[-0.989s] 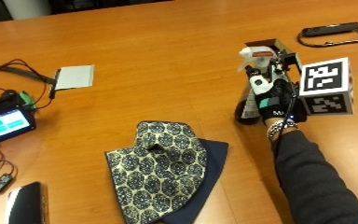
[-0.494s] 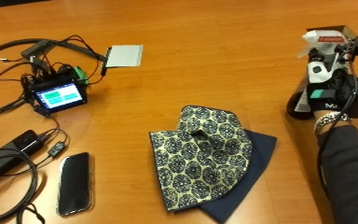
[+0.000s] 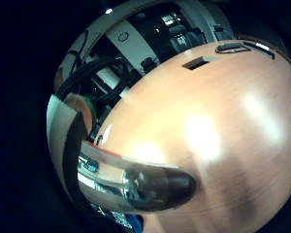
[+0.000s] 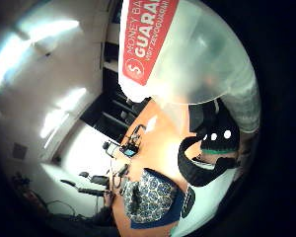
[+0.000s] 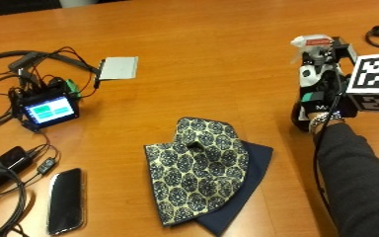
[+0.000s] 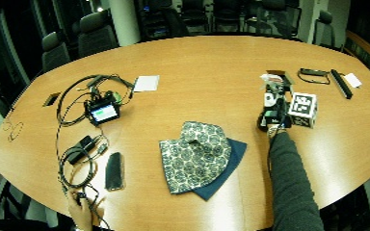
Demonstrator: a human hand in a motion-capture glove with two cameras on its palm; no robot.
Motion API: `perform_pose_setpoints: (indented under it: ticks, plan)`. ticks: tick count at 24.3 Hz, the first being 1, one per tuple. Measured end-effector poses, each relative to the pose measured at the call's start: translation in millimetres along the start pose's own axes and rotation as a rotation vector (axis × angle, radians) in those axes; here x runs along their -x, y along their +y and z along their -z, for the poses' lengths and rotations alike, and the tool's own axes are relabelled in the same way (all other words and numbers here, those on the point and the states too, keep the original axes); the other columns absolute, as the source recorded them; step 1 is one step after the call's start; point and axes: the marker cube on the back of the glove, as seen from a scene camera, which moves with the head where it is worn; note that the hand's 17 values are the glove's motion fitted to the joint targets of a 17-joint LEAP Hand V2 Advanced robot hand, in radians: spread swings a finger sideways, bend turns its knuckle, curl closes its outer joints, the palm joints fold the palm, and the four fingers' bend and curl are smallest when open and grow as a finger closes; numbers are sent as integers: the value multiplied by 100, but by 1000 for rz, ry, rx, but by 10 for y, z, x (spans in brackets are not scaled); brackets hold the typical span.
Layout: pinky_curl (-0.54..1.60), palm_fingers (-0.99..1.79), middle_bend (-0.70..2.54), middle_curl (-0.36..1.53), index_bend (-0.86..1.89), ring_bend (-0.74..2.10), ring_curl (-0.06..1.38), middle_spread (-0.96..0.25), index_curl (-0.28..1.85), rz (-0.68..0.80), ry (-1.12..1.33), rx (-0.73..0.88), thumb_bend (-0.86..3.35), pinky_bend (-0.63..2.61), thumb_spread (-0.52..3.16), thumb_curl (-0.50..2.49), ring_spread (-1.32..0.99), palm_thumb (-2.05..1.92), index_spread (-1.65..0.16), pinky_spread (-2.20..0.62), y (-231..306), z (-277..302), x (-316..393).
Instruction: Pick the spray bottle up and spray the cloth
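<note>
Your gloved right hand point(image 5: 321, 96) is wrapped around the spray bottle point(image 5: 310, 54), fingers curled about its body, holding it upright over the right side of the table point(image 5: 209, 59) with the white and red spray head above your fingers. The patterned cloth point(image 5: 196, 168) lies flat on the wood well to your left, over a dark blue layer, apart from the bottle. Farther left, a phone point(image 5: 66, 200) lies near the table edge, then a small lit screen point(image 5: 47, 109) amid cables.

Wooden table point(image 5: 196, 59) under patterned cloth point(image 5: 196, 165), phone point(image 5: 66, 200), small screen device point(image 5: 47, 109).
</note>
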Motion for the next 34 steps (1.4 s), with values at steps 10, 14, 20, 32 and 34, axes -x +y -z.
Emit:
perform_pose_setpoints:
  ticks: [10, 14, 20, 32, 34]
  plan:
    - [48, 122, 44, 54, 13, 68, 50, -22, 28, 419, 295, 114, 1, 59, 137, 38, -19, 85, -26, -25, 157, -138, 744]
    - [48, 121, 45, 55, 14, 69, 50, -22, 29, 590, 432, 189, -1, 60, 137, 38, -19, 85, -26, -25, 265, -141, 818]
    - [48, 121, 46, 56, 14, 69, 50, -22, 31, 771, 566, 336, -1, 60, 137, 39, -19, 84, -26, -26, 514, -270, 879]
    - [46, 120, 46, 57, 14, 68, 50, -22, 33, 1153, 963, 567, -1, 58, 138, 38, -18, 82, -27, -27, 1042, -534, 705]
    - [46, 119, 45, 57, 14, 68, 50, -22, 34, 1172, 990, 590, -1, 58, 138, 38, -18, 82, -27, -27, 1143, -546, 640]
